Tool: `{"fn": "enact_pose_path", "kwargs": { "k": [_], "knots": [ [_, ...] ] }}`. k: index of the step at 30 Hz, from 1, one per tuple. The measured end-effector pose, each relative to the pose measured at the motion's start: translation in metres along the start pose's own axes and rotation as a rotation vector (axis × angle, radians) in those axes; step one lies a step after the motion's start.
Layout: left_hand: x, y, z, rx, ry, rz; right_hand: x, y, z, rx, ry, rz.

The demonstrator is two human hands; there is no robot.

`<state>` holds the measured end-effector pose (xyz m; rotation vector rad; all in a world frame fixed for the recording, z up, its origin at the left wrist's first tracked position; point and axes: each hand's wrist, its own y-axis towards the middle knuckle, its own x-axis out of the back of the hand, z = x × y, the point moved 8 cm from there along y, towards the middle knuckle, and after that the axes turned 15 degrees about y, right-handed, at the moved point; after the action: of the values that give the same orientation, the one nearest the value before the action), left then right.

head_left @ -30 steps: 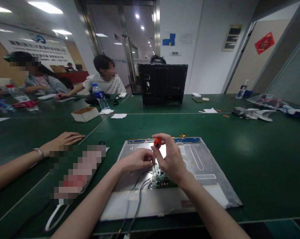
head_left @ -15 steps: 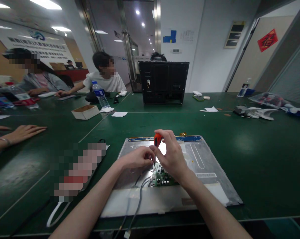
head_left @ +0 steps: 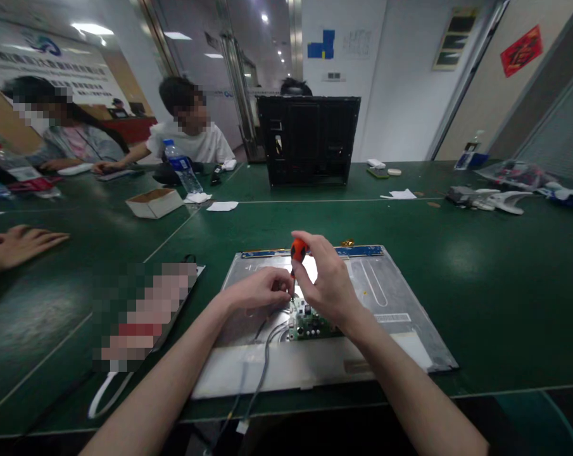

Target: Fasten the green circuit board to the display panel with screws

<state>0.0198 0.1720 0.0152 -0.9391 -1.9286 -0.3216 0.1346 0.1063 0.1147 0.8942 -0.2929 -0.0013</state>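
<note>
While grey cables spill over the near edge of the green table, a flat metal panel lies just beyond, and on it sits the green circuit board, partly covered by the working hand! Look at the right hand: thumb and fingers close round the orange-and-black handle of the screwdriver, which stands nearly upright, shaft pointing down to the board's upper left corner. In tight beside that shaft comes the left hand, fingers curled together; whether they pinch anything, I cannot tell from this angle. A blue strip runs along the panel's far edge. Off to the left, another person's hand rests spread on the tabletop. Further out we have an open white box, then a blue-capped bottle standing near some paper, and a big black casing upright across the table. Behind the bottle sits a person in a white shirt, one arm stretched along the table.
</note>
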Motion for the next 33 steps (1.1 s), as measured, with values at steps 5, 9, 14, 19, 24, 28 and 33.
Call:
{"fn": "enact_pose_path", "kwargs": {
  "k": [5,9,14,19,24,28,33],
  "knots": [
    [0.003,0.0,-0.007,-0.006,0.028,0.01,0.009,0.002,-0.004,-0.037,-0.014,-0.018],
    [0.003,0.001,-0.008,-0.02,0.028,0.027,0.01,0.003,-0.007,-0.062,-0.014,-0.028],
    [0.002,0.0,-0.008,-0.012,0.008,0.028,0.006,0.001,-0.009,-0.048,0.011,-0.015],
    [0.003,0.0,-0.008,-0.009,0.053,0.018,0.006,0.0,-0.01,-0.055,0.008,-0.01],
    [0.002,0.001,-0.005,-0.01,0.046,0.024,0.01,0.001,-0.008,-0.046,0.011,-0.037],
    [0.001,0.001,-0.006,-0.02,0.049,0.021,0.006,0.0,-0.009,-0.034,0.021,-0.01],
    [0.004,0.0,-0.008,-0.013,0.069,0.013,0.006,-0.002,-0.012,-0.041,-0.004,-0.024]
  ]
}}
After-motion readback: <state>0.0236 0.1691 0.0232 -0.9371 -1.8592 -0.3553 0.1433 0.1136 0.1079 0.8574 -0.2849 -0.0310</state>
